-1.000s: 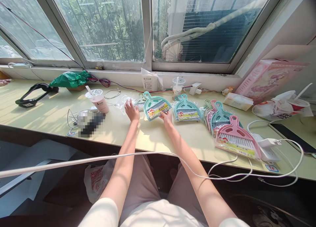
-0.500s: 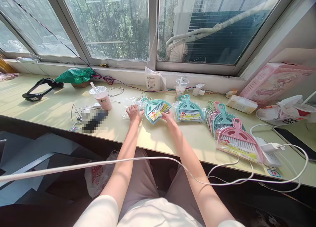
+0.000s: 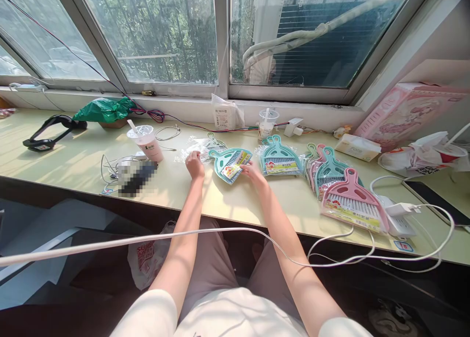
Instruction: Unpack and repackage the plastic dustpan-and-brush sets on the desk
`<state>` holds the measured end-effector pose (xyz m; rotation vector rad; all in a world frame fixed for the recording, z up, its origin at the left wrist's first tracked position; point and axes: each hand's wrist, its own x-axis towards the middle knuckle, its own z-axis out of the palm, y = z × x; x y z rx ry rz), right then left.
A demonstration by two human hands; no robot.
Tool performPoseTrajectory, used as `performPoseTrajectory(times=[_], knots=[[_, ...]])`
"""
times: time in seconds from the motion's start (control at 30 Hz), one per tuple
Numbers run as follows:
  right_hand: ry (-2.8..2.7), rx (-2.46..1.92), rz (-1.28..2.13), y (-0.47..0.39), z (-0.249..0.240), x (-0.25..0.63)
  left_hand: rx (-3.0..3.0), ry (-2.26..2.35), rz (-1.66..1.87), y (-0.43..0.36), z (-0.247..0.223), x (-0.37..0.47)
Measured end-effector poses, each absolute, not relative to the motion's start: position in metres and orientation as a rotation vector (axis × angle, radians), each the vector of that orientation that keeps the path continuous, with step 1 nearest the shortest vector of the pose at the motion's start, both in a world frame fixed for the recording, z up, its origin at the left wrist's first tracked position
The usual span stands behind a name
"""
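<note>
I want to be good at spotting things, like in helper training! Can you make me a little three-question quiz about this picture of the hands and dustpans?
1. Which of the person's hands touches the leftmost teal dustpan set?
2. True or false: the cup of pink drink is lying on its side.
3. In the group of sets on the right, what colour is the one nearest the person? A) green B) teal C) pink

Key:
1. The right hand.
2. False: the cup of pink drink stands upright, with a straw in it.
3. C) pink.
</note>
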<state>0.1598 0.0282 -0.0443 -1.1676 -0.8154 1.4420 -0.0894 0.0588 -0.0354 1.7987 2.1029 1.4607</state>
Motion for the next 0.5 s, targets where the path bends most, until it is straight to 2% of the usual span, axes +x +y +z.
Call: performPoseTrajectory(times=[0.23,0.4,0.5], knots=[[-0.95,-1.02,1.512,0.02,-0.039,0.157,2.172,1.686,1.514,0.057,-0.035,-0.079],[-0.796,-0.995,1.41,0.024,-0.044,0.146,2.274,1.466,1.467,0.049,-0.032,-0.068],[-0.723,-0.983,1.366,0.027,-0.046,0.14,2.071,1.513,1.739,0.045,-0.029,-0.059]])
